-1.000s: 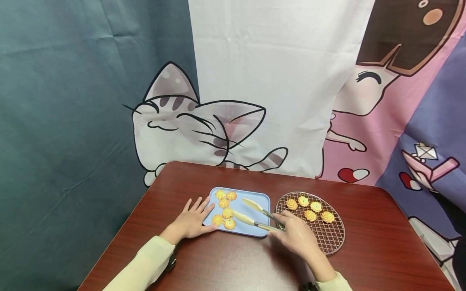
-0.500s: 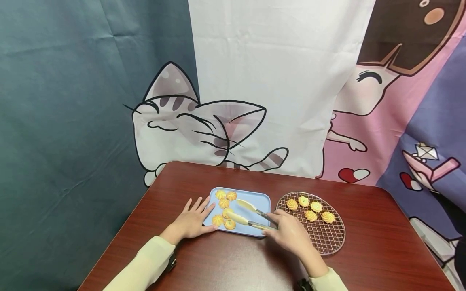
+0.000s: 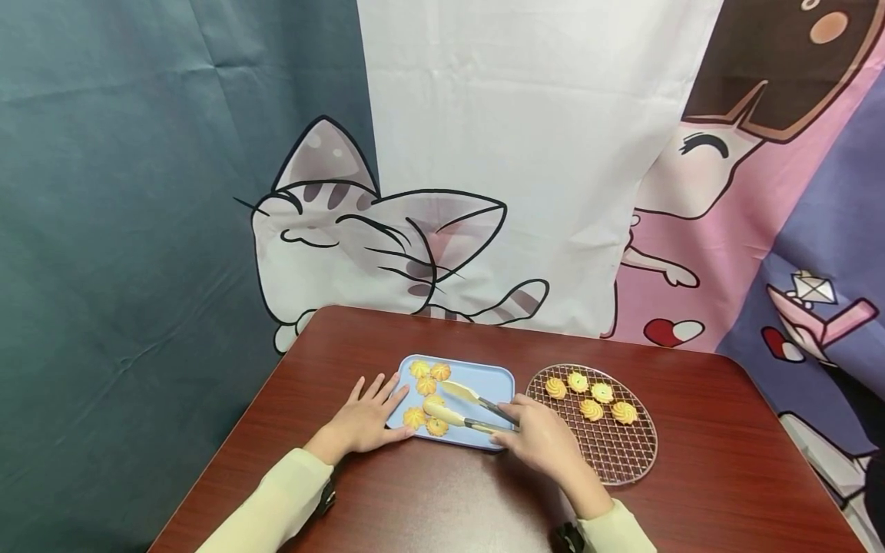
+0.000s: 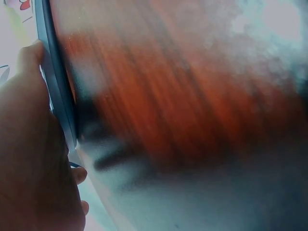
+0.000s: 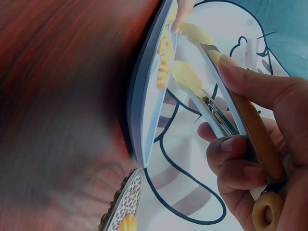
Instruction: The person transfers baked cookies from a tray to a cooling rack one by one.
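My left hand lies with fingers spread along the left edge of the blue tray, the thumb at its front corner. Several swirled butter cookies sit in the tray's left half. Gripped in my right hand is a pair of food tongs with pale yellow tips and metal arms. Their tips stand apart over the tray, the nearer one overlapping a front cookie in the head view. Fingers and thumb wrap the tan handle in the right wrist view; only tray edge and table show beside my left hand in its wrist view.
A round wire rack carrying several more cookies stands right of the tray, behind my right hand. The dark red wooden table ends at a cartoon-printed curtain.
My right hand has moved left with the tongs, bringing their tips further over the cookies on the tray. The left hand stays in place.
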`<control>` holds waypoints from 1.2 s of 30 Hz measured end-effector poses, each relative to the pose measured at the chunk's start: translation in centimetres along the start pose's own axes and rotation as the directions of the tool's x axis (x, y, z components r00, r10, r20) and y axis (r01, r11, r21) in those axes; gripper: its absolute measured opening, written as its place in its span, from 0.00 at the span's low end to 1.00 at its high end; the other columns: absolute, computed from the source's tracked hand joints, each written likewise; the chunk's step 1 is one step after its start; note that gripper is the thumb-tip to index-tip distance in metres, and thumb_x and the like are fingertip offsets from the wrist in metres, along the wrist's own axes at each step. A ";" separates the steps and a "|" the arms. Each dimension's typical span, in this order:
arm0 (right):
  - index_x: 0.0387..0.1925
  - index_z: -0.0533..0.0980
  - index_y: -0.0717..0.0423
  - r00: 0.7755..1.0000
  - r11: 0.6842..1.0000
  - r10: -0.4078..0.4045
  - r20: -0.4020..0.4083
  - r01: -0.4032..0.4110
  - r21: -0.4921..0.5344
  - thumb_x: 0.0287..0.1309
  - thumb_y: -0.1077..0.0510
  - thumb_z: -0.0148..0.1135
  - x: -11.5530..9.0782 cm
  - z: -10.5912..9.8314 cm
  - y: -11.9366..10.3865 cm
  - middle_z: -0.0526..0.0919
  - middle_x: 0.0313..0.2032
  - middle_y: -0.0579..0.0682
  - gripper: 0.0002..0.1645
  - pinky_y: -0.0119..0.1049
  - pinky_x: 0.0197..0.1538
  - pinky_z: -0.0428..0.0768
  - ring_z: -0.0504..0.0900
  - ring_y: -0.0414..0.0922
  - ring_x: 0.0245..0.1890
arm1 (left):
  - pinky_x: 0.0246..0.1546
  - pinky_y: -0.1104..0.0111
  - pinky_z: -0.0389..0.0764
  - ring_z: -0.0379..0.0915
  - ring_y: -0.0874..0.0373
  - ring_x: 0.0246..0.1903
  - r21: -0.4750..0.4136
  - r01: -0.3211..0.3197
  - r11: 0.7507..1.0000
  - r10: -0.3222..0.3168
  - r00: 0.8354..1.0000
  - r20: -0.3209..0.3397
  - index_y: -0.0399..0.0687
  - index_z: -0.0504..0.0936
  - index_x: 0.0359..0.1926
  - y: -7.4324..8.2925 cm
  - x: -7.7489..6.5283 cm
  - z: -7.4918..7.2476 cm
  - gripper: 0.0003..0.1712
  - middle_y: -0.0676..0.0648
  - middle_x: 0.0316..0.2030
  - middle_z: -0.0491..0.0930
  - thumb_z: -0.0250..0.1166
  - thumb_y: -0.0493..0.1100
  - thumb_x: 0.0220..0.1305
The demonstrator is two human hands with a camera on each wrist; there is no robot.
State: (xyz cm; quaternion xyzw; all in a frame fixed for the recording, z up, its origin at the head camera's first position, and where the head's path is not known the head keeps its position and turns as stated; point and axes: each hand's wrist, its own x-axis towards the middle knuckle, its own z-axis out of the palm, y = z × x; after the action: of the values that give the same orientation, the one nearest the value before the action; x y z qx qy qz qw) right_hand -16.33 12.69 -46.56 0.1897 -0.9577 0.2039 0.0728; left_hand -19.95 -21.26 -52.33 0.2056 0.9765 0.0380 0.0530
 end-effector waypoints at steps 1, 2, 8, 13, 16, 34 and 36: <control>0.54 0.85 0.49 1.000 1.000 -0.003 0.004 0.003 -0.001 0.43 0.42 0.81 0.1 0.0 -0.1 0.83 0.41 0.38 0.34 0.40 0.37 0.79 0.78 0.38 0.33 | 0.73 0.38 0.42 0.44 0.40 0.78 -0.002 0.000 1.000 0.000 1.000 0.000 0.56 0.56 0.80 0.0 0.0 -0.1 0.52 0.46 0.80 0.47 0.46 0.80 0.66; 0.54 0.85 0.49 1.000 1.000 -0.008 0.003 0.008 -0.009 0.44 0.42 0.81 0.2 0.0 -0.1 0.84 0.41 0.38 0.34 0.40 0.38 0.80 0.79 0.39 0.34 | 0.73 0.38 0.42 0.43 0.40 0.78 -0.004 0.002 1.000 -0.002 1.000 0.004 0.56 0.56 0.80 0.1 0.0 -0.1 0.52 0.46 0.80 0.47 0.46 0.80 0.66; 0.54 0.85 0.50 1.000 0.999 -0.027 0.014 0.027 -0.024 0.45 0.42 0.80 0.6 0.2 -0.4 0.84 0.40 0.41 0.33 0.41 0.37 0.80 0.80 0.41 0.32 | 0.74 0.39 0.42 0.43 0.41 0.78 0.013 0.010 1.000 -0.010 1.000 0.013 0.57 0.55 0.80 0.2 -0.1 -0.3 0.53 0.47 0.81 0.47 0.44 0.81 0.65; 0.55 0.85 0.50 0.999 1.000 -0.014 0.044 0.015 -0.022 0.46 0.42 0.79 0.8 0.4 -0.5 0.83 0.39 0.40 0.34 0.41 0.37 0.79 0.78 0.39 0.31 | 0.73 0.38 0.43 0.43 0.40 0.78 0.005 0.009 1.000 -0.009 1.000 0.014 0.56 0.55 0.80 0.2 -0.1 -0.3 0.52 0.46 0.80 0.47 0.47 0.79 0.66; 0.55 0.85 0.50 0.999 1.000 -0.004 0.051 0.005 -0.029 0.46 0.42 0.79 1.0 0.5 -0.6 0.83 0.40 0.39 0.34 0.41 0.37 0.79 0.79 0.40 0.31 | 0.73 0.38 0.42 0.43 0.41 0.78 0.004 0.008 1.000 -0.008 1.000 0.018 0.56 0.55 0.80 0.2 -0.1 -0.4 0.52 0.46 0.81 0.46 0.46 0.79 0.66; 0.56 0.84 0.50 0.994 0.999 0.022 0.103 -0.018 -0.047 0.48 0.42 0.79 1.6 0.1 -0.9 0.85 0.46 0.43 0.33 0.46 0.40 0.81 0.84 0.47 0.37 | 0.74 0.39 0.42 0.43 0.41 0.78 0.017 0.016 1.000 -0.016 0.999 0.028 0.57 0.54 0.81 0.3 0.0 -0.6 0.53 0.48 0.81 0.46 0.44 0.81 0.65; 0.55 0.85 0.50 0.994 0.999 0.026 0.108 -0.021 -0.046 0.48 0.42 0.79 1.6 0.0 -1.0 0.85 0.45 0.44 0.33 0.46 0.40 0.81 0.83 0.47 0.37 | 0.74 0.39 0.42 0.42 0.41 0.78 0.020 0.015 1.000 -0.016 0.999 0.029 0.57 0.54 0.81 0.3 0.0 -0.7 0.53 0.48 0.81 0.46 0.44 0.81 0.65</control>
State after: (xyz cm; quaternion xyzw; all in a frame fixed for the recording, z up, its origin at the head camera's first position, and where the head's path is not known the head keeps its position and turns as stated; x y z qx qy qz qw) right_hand -17.45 11.29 -45.85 0.1876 -0.9667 0.1725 0.0226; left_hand -19.89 -21.02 -51.63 0.1990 0.9775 0.0251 0.0657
